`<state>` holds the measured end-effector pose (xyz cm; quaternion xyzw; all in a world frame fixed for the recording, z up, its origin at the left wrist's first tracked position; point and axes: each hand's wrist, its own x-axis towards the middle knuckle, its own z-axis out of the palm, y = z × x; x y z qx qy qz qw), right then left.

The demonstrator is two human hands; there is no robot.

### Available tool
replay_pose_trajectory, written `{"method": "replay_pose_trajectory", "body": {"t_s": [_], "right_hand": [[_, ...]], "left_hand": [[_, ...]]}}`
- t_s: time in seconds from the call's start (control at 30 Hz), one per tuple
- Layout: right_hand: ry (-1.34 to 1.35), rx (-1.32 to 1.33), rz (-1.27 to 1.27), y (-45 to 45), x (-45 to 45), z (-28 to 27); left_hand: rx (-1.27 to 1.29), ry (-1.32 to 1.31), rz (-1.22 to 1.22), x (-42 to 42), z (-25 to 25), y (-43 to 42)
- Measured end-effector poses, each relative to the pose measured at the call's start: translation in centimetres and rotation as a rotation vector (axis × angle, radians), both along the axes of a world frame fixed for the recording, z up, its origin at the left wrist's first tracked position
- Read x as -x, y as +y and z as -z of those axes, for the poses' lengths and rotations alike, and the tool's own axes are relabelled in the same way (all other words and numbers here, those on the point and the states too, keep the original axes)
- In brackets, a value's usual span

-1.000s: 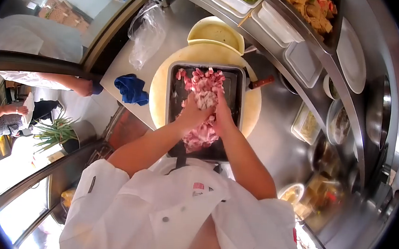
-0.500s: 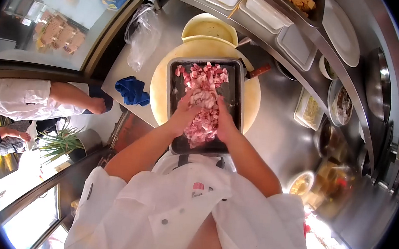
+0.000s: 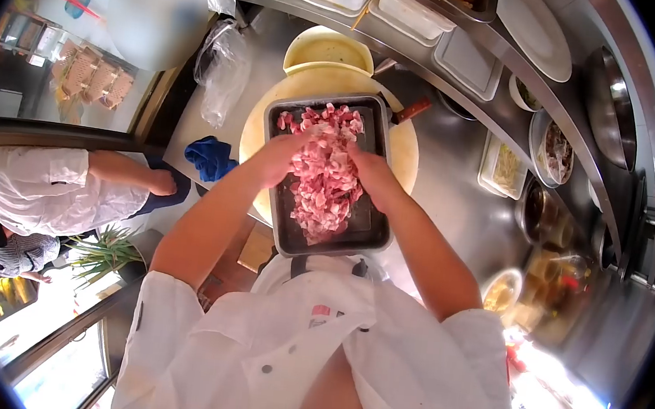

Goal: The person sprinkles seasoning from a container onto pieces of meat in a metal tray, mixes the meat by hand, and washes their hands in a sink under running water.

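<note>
Cut pink and red meat pieces lie heaped down the middle of a dark rectangular tray, which rests on a round yellowish board. My left hand is at the left side of the heap, its fingers against the meat and partly hidden. On the right side my right hand touches the heap, its fingertips smeared or buried among the pieces. Behind the tray, a knife with a reddish-brown handle lies at the board's upper right.
Beyond the board stands a yellow container. A blue cloth and a clear plastic bag are on the left. Food containers and a metal shelf edge run along the right. Two other people are at the far left.
My hands have moved apart from the middle of the tray to the two sides of the heap. The meat between them is more exposed. The whole view has shifted slightly.
</note>
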<state>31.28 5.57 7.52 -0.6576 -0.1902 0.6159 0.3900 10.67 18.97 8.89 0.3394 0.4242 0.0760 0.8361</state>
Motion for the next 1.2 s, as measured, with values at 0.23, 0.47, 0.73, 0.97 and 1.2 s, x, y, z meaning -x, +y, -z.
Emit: {"method": "replay_pose_trajectory", "body": {"t_s": [0.23,0.47,0.73,0.97,1.2], "right_hand": [[-0.183,-0.203,0.2,7.6,-1.0,6.5],[0.33,-0.213,-0.024,8.7,-1.0,8.9],[0.25,-0.137,0.214,7.8,-2.0,4.7],[0.32,-0.062,-0.072,6.8,-2.1,0.8],[0.544,0.007,0.237,4.0,-2.1,7.0]], "left_hand": [[-0.947,0.497,-0.099,-2.4,10.3,1.6],[-0.675,0.219,0.097,-4.7,5.4,1.8],[-0.986,0.524,-0.044,-5.3,13.4,1.0],[-1.039,0.371,0.301,-5.0,5.9,2.6],[-0.851,0.48,-0.148,-4.6,5.7,-4.0]]}}
